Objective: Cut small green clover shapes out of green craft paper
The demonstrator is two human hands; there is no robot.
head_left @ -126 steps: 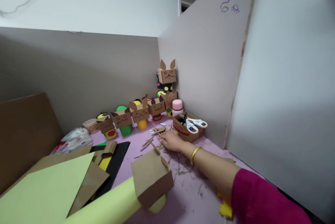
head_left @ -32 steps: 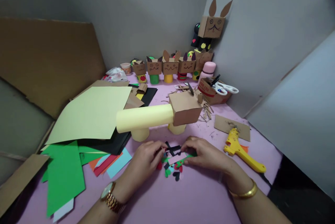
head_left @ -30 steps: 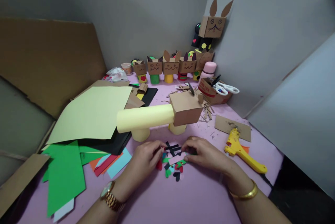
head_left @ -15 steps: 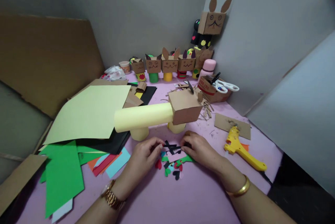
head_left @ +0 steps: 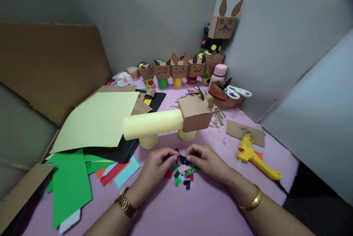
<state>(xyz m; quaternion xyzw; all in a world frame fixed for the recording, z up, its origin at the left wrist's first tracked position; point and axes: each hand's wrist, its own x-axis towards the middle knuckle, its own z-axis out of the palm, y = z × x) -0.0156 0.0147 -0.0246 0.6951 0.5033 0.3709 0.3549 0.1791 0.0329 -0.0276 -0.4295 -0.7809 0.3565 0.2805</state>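
Black strips [head_left: 183,159], seemingly between both hands [head_left: 206,159]

Two hands [head_left: 157,163] [head_left: 207,160] — one glue gun [head_left: 253,158]

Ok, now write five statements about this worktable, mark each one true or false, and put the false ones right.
1. The fingertips of the left hand and the right hand are at some black paper strips. True.
2. The watch is worn on the right wrist. False: the watch is on the left wrist; the right one wears a gold bangle.
3. The yellow glue gun lies to the right of the right hand. True.
4. The scissors have red handles. False: the scissors have white handles.
5. The pale yellow tube meets a brown cardboard box at its right-hand end. True.
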